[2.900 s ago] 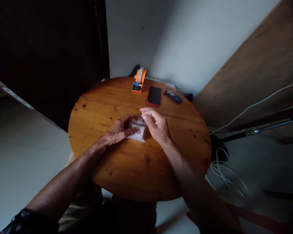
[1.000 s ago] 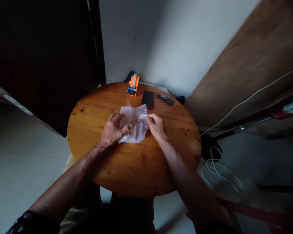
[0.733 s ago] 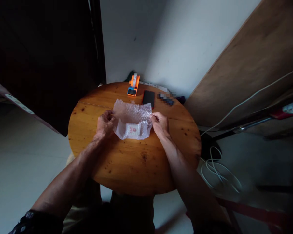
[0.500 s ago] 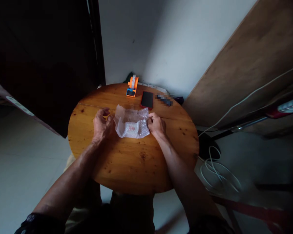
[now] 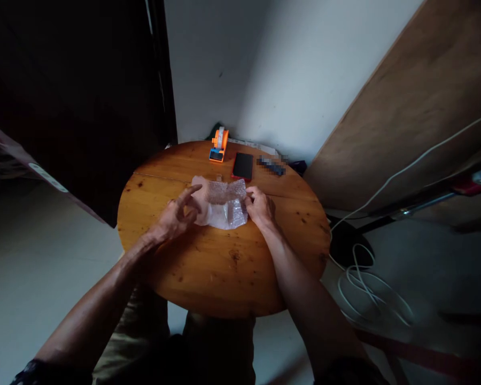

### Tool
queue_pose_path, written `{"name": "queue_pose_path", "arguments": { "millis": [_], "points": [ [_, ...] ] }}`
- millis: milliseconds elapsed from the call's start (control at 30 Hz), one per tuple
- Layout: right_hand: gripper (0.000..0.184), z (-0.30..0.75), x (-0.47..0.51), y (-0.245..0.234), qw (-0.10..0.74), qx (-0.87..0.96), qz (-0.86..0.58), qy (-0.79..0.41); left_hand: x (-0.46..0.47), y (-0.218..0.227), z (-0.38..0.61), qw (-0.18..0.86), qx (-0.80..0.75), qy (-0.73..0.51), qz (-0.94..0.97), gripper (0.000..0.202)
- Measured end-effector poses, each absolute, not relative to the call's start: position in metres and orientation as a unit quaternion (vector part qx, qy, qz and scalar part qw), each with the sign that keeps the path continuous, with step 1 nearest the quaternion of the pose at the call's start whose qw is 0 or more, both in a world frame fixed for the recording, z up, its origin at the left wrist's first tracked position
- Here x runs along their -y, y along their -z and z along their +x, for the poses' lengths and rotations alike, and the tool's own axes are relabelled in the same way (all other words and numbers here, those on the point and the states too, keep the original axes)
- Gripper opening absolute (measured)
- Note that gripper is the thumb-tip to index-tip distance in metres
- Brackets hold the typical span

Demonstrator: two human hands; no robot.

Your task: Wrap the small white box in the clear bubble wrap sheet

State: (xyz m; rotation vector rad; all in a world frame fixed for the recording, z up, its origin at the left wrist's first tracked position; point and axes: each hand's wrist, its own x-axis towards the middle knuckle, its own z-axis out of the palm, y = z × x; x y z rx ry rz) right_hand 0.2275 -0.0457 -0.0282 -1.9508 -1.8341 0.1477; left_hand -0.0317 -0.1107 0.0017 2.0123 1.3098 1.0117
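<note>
A sheet of clear bubble wrap (image 5: 223,191) lies on the round wooden table, its far flap folded toward me over the middle. Only a pale patch shows beneath the plastic there; what is inside cannot be made out. My right hand (image 5: 260,206) is closed, fingers pinching the sheet's right edge. Over the left edge reaches my left hand (image 5: 179,213), its index finger stretched out and thumb apart. Whether those fingertips touch the plastic is hard to tell.
Behind the wrap stand an orange and blue tape dispenser (image 5: 219,144), a phone-like black slab with a red edge (image 5: 242,166) and a blurred dark object (image 5: 271,165). The wooden table (image 5: 224,267) meets a wall. White cable (image 5: 364,286) coils on the floor at right.
The far flap of bubble wrap has come down over the small white packet with red marks, which showed before. My left hand has moved right, onto the wrap's left side, its fingers extending.
</note>
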Motion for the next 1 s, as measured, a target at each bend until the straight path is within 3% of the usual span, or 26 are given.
{"name": "queue_pose_path", "arguments": {
  "millis": [67, 200, 333, 433, 533, 600, 800, 1000],
  "points": [
    [0.028, 0.227, 0.046, 0.027, 0.224, 0.667, -0.709, -0.058, 0.136, -0.011, -0.035, 0.267, -0.419, -0.334, 0.801, 0.051],
    [0.027, 0.227, 0.048, 0.024, 0.212, 0.671, -0.708, -0.061, 0.178, -0.03, -0.042, 0.223, -0.379, -0.143, 0.887, 0.016],
    [0.027, 0.227, 0.049, 0.024, 0.213, 0.677, -0.703, -0.056, 0.167, -0.032, -0.039, 0.251, -0.462, -0.207, 0.825, 0.024],
    [0.027, 0.228, 0.05, 0.024, 0.221, 0.677, -0.699, -0.062, 0.129, -0.022, -0.029, 0.2, -0.561, -0.311, 0.74, 0.031],
    [0.026, 0.229, 0.051, 0.023, 0.225, 0.674, -0.7, -0.07, 0.099, -0.011, -0.015, 0.164, -0.57, -0.279, 0.755, 0.032],
    [0.026, 0.228, 0.051, 0.022, 0.225, 0.674, -0.699, -0.073, 0.093, -0.005, -0.006, 0.143, -0.546, -0.254, 0.786, 0.042],
    [0.028, 0.229, 0.048, 0.026, 0.238, 0.681, -0.688, -0.081, 0.123, 0.016, 0.011, 0.118, -0.518, -0.208, 0.821, 0.109],
    [0.029, 0.228, 0.061, 0.013, 0.224, 0.708, -0.669, -0.037, 0.141, 0.04, 0.013, 0.082, -0.511, -0.236, 0.823, 0.124]
  ]
}}
